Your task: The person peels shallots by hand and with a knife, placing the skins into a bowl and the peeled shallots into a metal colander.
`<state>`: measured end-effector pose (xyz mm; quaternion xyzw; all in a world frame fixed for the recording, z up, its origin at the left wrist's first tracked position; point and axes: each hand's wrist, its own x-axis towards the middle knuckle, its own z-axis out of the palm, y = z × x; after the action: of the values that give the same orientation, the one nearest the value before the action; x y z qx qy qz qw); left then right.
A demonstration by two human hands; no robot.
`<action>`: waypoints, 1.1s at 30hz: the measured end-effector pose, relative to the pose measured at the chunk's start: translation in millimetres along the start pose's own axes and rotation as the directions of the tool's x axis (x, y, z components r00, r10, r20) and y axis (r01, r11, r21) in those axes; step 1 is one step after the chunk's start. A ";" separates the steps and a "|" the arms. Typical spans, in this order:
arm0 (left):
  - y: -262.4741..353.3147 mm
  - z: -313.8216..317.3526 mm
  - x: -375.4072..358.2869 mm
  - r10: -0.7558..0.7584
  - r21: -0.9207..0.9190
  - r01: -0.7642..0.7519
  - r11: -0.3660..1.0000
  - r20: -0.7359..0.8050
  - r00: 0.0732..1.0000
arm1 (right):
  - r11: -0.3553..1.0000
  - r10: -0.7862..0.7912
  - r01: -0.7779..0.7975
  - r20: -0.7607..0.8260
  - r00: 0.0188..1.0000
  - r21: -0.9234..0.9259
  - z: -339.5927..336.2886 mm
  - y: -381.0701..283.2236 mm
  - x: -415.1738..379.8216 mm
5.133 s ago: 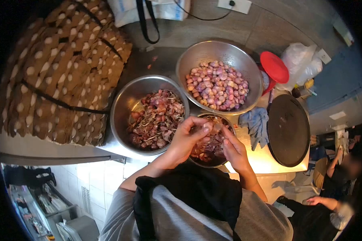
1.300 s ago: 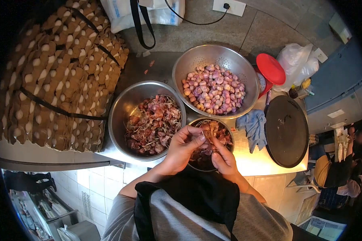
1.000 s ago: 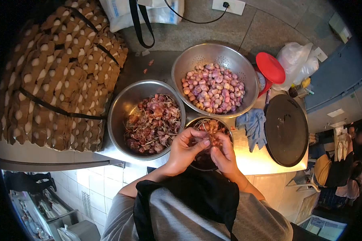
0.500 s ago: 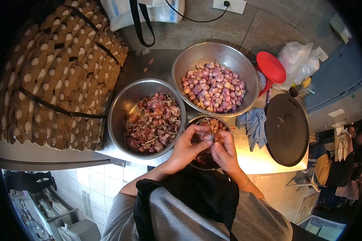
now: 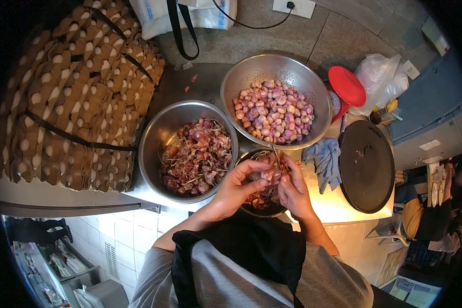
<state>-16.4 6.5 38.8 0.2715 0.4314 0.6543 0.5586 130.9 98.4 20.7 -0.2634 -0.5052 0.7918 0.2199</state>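
My left hand [image 5: 241, 180] is closed on a pinkish shallot [image 5: 270, 176], held over a small metal bowl [image 5: 247, 154] of reddish skins. Beside it, my right hand [image 5: 296, 194] is closed around what looks like a small knife; its thin blade [image 5: 276, 154] points away from me and the handle is hidden by the fingers. To the left stands a steel bowl [image 5: 145, 154] of unpeeled shallots with roots and loose skins [image 5: 197, 154]. Beyond my hands, a steel colander [image 5: 321, 120] holds many peeled shallots [image 5: 274, 110].
Strapped egg trays [image 5: 77, 102] are stacked at the left. Rightward lie a blue cloth [image 5: 323, 161], a round dark tray [image 5: 367, 174], a red-topped scale [image 5: 346, 86] and a plastic bag [image 5: 377, 77]. A white bag [image 5: 205, 18] sits at the back.
The thin blade now sticks up between my hands, and the pink shallot has come into view. My right hand has shifted slightly right and toward me. The bowls have stayed in place.
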 end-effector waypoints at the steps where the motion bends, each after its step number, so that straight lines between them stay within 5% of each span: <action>1: -0.8 -1.0 0.2 -0.032 -0.050 0.032 0.998 -0.005 0.999 | 1.000 0.007 -0.007 0.024 1.000 0.001 2.2 -5.1 -3.8; 7: -4.2 -2.8 6.7 -0.090 -0.234 0.067 0.970 -0.088 0.992 | 0.999 -0.037 0.031 0.175 0.984 0.040 -1.3 0.7 -15.7; 13: -8.7 -1.9 5.9 0.070 0.186 -0.056 0.981 -0.067 0.995 | 0.996 0.025 -0.012 0.158 0.987 -0.083 1.4 0.8 -13.2; 19: -4.3 -0.9 6.4 0.020 0.083 -0.010 0.996 -0.115 0.993 | 0.995 0.018 -0.020 -0.023 1.000 -0.099 -4.3 -1.5 -10.3; 23: -8.4 -4.2 5.2 -0.083 -0.075 0.074 0.994 -0.128 0.988 | 0.989 -0.133 0.140 0.143 0.981 -0.040 -4.3 4.9 -17.7; 25: -9.3 -3.6 5.1 -0.134 -0.203 0.103 0.974 -0.146 0.980 | 0.998 -0.037 0.046 0.164 0.986 -0.051 0.5 0.8 -20.2; 33: -10.2 -3.1 4.3 -0.019 -0.020 0.016 1.000 -0.138 0.990 | 0.998 -0.021 0.029 0.172 0.985 -0.047 6.2 5.2 -20.6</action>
<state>-15.0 9.8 27.9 0.2163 0.4652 0.6708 0.5356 142.2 79.4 22.1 -0.1934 -0.5447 0.7961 0.1791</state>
